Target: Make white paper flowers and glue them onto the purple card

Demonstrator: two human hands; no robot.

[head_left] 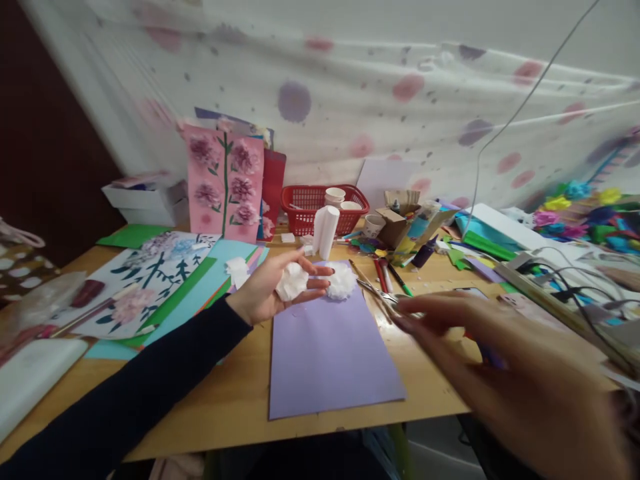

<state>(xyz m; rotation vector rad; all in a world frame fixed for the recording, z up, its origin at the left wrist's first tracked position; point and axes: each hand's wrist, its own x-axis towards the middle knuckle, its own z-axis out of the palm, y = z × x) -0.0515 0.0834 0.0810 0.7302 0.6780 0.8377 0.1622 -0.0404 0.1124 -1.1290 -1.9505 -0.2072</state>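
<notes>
On the palm of my left hand (273, 287) rests a crumpled white paper piece (292, 283), the fingers stretched to the right around it. My right hand (480, 353) is smeared by motion at the right, its fingertips over the scissors (387, 301); whether it holds anything is unclear. A fluffy white paper flower (341, 281) lies at the top edge of a purple sheet (333, 360). Another small white paper piece (237, 272) is left of my left hand, on coloured sheets. Behind stand white paper rolls (325, 233).
A red basket (300, 217) with paper cups is at the back. Markers (384, 277) lie right of the flower. A pink flower picture (225, 183) leans at the back left, above coloured papers (150, 287). A power strip with cables (565, 293) lies right.
</notes>
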